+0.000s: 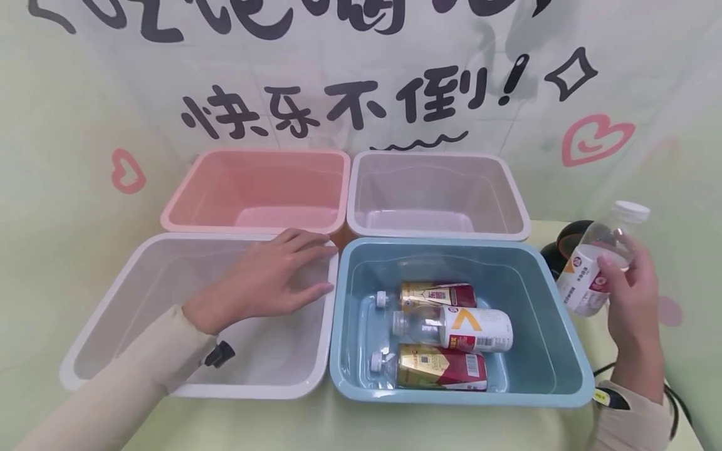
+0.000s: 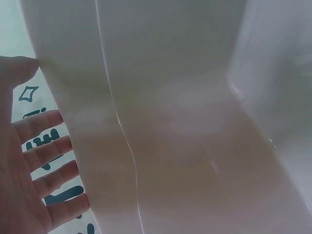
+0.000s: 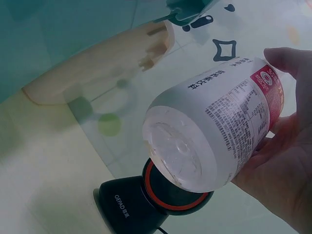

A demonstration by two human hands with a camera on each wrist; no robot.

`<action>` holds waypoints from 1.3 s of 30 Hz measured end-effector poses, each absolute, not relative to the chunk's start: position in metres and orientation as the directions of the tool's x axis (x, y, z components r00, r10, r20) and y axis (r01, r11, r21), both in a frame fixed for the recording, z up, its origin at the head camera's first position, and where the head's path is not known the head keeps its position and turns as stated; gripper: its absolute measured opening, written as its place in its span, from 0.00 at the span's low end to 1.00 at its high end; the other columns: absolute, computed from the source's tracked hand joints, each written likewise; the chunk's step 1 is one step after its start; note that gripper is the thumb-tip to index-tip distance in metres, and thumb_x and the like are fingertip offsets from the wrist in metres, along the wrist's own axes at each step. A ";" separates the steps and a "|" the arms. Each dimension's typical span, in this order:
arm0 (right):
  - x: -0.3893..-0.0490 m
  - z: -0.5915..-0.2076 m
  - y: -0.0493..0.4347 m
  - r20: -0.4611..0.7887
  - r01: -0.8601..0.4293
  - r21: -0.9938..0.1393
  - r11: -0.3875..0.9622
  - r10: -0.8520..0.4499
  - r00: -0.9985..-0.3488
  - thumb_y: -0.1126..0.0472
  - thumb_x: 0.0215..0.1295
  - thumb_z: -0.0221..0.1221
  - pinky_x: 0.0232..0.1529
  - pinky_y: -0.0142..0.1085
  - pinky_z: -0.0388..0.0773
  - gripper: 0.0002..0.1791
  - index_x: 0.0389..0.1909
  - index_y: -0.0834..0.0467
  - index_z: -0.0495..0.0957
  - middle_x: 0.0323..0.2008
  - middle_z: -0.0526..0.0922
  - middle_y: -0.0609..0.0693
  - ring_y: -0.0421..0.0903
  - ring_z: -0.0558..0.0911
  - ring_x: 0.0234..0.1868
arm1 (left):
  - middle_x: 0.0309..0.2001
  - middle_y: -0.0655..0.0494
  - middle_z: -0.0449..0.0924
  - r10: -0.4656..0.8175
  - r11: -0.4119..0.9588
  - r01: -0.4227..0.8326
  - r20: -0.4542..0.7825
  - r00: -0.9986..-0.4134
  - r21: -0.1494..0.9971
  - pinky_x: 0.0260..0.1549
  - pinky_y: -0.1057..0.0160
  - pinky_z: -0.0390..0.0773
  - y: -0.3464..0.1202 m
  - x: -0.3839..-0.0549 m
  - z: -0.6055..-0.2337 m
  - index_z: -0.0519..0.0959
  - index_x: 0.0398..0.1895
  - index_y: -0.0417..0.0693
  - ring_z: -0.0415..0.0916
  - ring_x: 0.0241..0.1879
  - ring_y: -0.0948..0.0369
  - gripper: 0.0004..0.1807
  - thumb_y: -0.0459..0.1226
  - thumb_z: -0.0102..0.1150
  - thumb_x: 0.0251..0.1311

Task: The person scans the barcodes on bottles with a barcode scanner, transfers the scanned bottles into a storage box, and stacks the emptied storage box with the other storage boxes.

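My right hand (image 1: 637, 307) grips a clear plastic bottle (image 1: 589, 272) with a white label and white cap, tilted, to the right of the blue bin (image 1: 468, 398). Its base faces the camera in the right wrist view, above a black scanner-like device (image 3: 127, 207) with an orange ring. Inside the blue bin lie a white-labelled bottle (image 1: 479, 329) and two bottles with gold and red labels, the nearer one (image 1: 440, 368) by the front wall. Fingers extended, my left hand (image 1: 267, 275) is over the right side of the light grey bin (image 1: 242, 392) and holds nothing.
Behind stand a pink bin (image 1: 254, 229) and a pale lilac bin (image 1: 440, 236), side by side. A black cable (image 1: 679, 401) runs along the right edge. The back wall sheet (image 1: 361, 69) carries black lettering and pink hearts.
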State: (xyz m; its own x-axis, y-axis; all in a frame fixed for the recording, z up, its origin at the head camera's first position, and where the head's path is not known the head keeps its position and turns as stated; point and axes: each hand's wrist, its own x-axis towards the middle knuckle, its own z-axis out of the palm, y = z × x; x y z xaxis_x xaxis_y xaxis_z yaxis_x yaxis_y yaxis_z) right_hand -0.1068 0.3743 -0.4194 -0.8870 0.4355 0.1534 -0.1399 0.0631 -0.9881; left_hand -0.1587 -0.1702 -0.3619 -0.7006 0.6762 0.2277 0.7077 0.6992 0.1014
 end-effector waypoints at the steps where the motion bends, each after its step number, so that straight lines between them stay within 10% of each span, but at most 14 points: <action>1: -0.105 -0.419 0.375 0.143 -0.119 -0.989 0.082 0.443 -0.885 0.61 0.75 0.55 0.44 0.19 0.76 0.30 0.76 0.47 0.68 0.61 0.75 0.40 0.38 0.78 0.52 | 0.71 0.56 0.78 0.677 0.698 0.708 0.224 -0.701 0.106 0.56 0.47 0.87 -0.170 -0.157 -0.363 0.80 0.69 0.58 0.73 0.71 0.53 0.34 0.63 0.62 0.66; 12: -0.101 -0.416 0.371 0.150 -0.112 -0.988 0.105 0.507 -0.849 0.64 0.71 0.61 0.42 0.17 0.78 0.26 0.68 0.49 0.75 0.60 0.77 0.41 0.38 0.79 0.53 | 0.71 0.55 0.78 0.680 0.689 0.717 0.248 -0.690 0.105 0.59 0.46 0.86 -0.166 -0.152 -0.367 0.82 0.68 0.56 0.72 0.72 0.52 0.33 0.62 0.64 0.65; 31: -0.106 -0.422 0.369 0.102 -0.078 -0.995 0.068 0.492 -0.865 0.57 0.73 0.60 0.45 0.22 0.77 0.34 0.76 0.44 0.60 0.60 0.74 0.43 0.41 0.77 0.54 | 0.70 0.55 0.79 0.677 0.691 0.715 0.251 -0.691 0.104 0.56 0.47 0.87 -0.171 -0.154 -0.366 0.81 0.68 0.57 0.74 0.70 0.52 0.33 0.61 0.64 0.65; 39: -0.113 -0.424 0.367 0.227 -0.316 -0.934 -0.166 0.407 -0.885 0.61 0.70 0.56 0.45 0.25 0.81 0.36 0.79 0.55 0.60 0.59 0.76 0.54 0.43 0.81 0.49 | 0.69 0.55 0.79 0.671 0.700 0.707 0.245 -0.700 0.104 0.55 0.47 0.88 -0.170 -0.157 -0.361 0.81 0.68 0.56 0.74 0.70 0.52 0.33 0.61 0.64 0.65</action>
